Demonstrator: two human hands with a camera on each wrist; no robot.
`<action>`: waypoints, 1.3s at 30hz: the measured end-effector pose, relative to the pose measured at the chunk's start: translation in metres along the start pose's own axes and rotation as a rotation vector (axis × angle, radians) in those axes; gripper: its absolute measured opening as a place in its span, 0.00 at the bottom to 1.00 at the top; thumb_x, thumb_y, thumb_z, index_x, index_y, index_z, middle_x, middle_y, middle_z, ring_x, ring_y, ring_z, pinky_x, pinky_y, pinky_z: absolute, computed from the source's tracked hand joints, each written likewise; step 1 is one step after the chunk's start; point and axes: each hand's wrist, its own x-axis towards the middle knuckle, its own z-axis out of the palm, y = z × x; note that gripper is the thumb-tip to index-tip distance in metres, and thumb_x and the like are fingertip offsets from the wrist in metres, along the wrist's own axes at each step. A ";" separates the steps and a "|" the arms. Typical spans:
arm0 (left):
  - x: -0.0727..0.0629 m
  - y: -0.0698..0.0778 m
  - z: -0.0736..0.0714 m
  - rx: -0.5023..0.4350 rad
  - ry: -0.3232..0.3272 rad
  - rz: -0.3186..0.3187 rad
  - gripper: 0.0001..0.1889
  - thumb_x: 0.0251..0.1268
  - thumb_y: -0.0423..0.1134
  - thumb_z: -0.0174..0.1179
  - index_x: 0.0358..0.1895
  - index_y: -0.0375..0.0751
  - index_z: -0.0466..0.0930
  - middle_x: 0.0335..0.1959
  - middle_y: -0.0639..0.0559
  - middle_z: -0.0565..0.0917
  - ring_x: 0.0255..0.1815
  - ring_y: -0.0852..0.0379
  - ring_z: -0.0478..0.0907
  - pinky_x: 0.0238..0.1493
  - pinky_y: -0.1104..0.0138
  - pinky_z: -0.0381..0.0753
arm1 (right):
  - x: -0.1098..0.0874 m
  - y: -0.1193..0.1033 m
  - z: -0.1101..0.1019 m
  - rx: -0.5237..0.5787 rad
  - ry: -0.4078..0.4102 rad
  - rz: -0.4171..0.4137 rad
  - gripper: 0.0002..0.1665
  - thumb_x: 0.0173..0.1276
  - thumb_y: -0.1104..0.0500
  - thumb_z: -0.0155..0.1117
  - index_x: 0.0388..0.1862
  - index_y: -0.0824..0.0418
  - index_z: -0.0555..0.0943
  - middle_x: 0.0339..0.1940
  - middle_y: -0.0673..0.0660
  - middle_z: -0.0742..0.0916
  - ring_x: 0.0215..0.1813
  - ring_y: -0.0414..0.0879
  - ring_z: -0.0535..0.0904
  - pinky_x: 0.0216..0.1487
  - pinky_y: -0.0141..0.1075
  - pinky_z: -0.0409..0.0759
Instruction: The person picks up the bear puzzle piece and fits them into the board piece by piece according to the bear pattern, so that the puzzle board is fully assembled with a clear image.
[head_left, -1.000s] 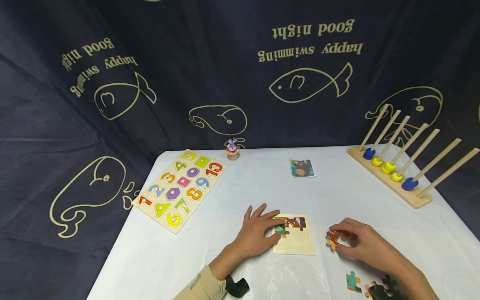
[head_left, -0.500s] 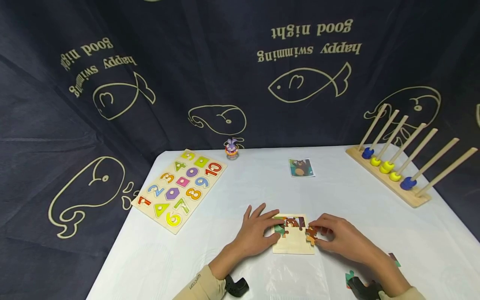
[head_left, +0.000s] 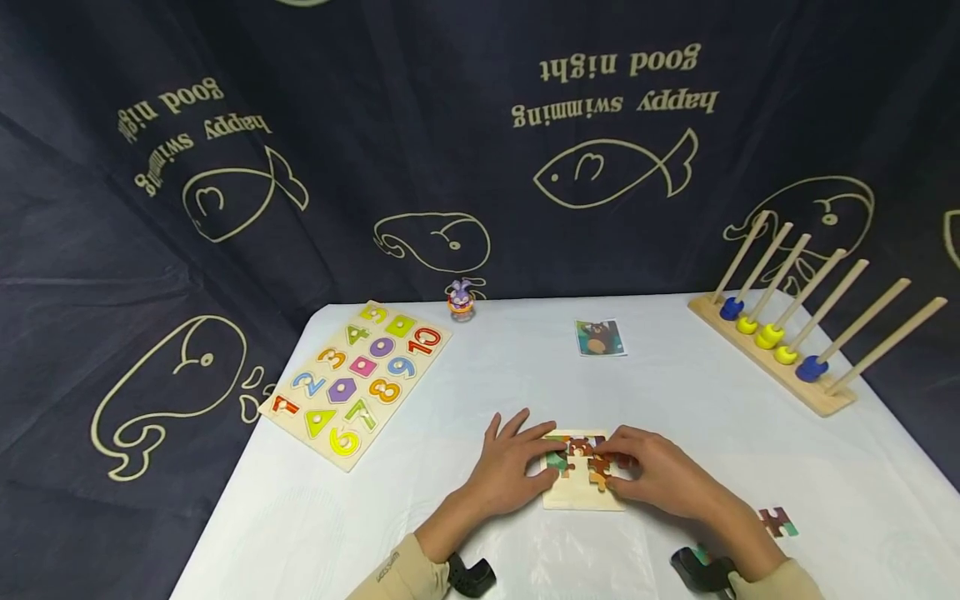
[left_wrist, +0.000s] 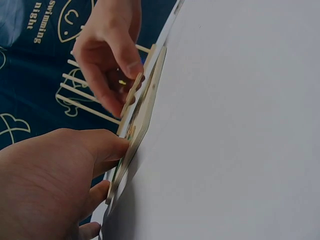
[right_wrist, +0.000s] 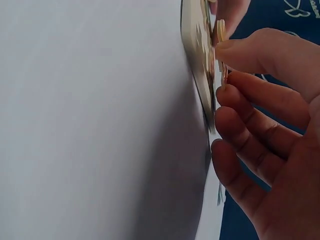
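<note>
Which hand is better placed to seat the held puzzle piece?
Likely the right hand: it pinches the brown piece above the puzzle board, while the left hand touches the board's left side.

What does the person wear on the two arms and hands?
The left hand and right hand are bare. The beige fabric left sleeve bears small dark lettering; the beige fabric right sleeve is partly visible. Black rounded devices sit beside both sleeves.

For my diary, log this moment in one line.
left grip: touching puzzle board; right grip: pinching brown piece; piece: over board, unplaced
</note>
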 end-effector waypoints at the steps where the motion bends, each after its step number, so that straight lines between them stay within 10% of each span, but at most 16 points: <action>1: -0.001 0.000 0.000 0.000 -0.002 -0.001 0.19 0.66 0.52 0.55 0.60 0.61 0.79 0.68 0.60 0.69 0.73 0.44 0.54 0.65 0.36 0.44 | 0.002 -0.001 0.001 -0.008 -0.003 -0.001 0.21 0.57 0.58 0.71 0.52 0.53 0.84 0.33 0.42 0.78 0.31 0.37 0.71 0.32 0.29 0.69; 39: 0.000 0.000 0.000 0.006 -0.019 -0.010 0.19 0.68 0.53 0.54 0.61 0.63 0.78 0.69 0.61 0.68 0.74 0.45 0.53 0.66 0.37 0.42 | 0.018 -0.017 0.014 -0.151 -0.009 -0.042 0.20 0.59 0.55 0.72 0.51 0.55 0.86 0.37 0.42 0.77 0.28 0.33 0.67 0.29 0.31 0.69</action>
